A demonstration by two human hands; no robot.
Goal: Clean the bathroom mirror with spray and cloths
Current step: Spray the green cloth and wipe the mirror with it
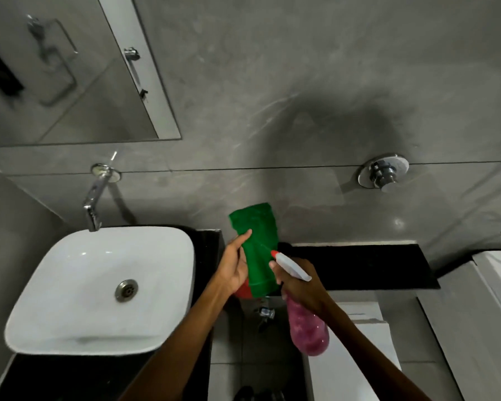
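Head view puts me over the gap between the white square ceramic basin (99,287) on the left and the black stone ledge (368,264) on the right. My left hand (235,264) is closed around a green woven cloth (258,250), thumb pressed on its face, holding it upright, with a bit of red cloth (243,290) showing beneath it in the same grip. My right hand (304,287) is wrapped round the neck of a clear plastic spray bottle of pink liquid (307,322), its white trigger head and red nozzle aimed at the green cloth, almost touching it. The frameless wall mirror (70,82) sits far left, well apart from both hands. I judge this an early stage: wetting the cloth, with all the wiping and any drying pass left to do. I cannot tell whether the glass carries any spray yet.
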